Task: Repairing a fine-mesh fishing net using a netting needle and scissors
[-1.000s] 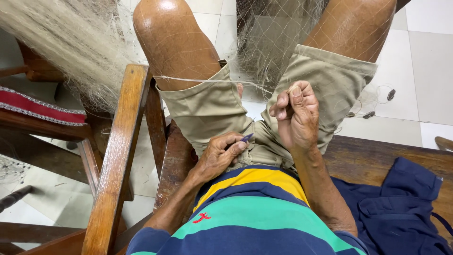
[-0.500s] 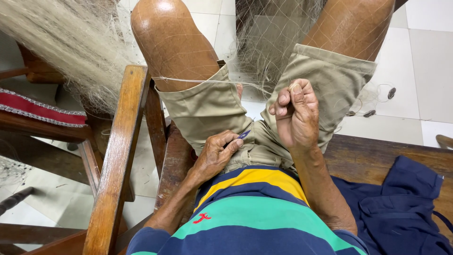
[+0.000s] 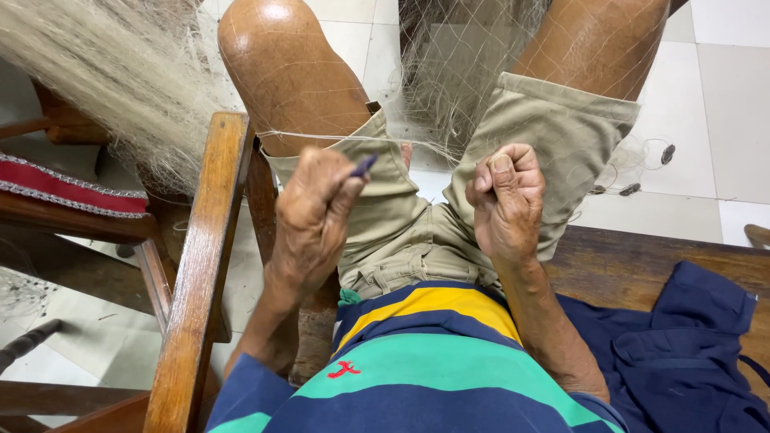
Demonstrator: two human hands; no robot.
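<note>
Now we pinch a small dark netting needle point(image 3: 363, 166) in our left hand point(image 3: 313, 216), while our right hand point(image 3: 507, 200) is fisted tight on the fine fishing net point(image 3: 449, 72) draped over our knees; it looks light, limp and snag-prone, best gripped by bunched meshes.

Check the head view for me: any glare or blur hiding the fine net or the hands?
Head view: glare patch on the raised knee; left hand with the small dark tool and right hand look sharp; fishing net strands are thin and pale, fading against the light floor tiles; slight wide-angle bending at edges.
</note>
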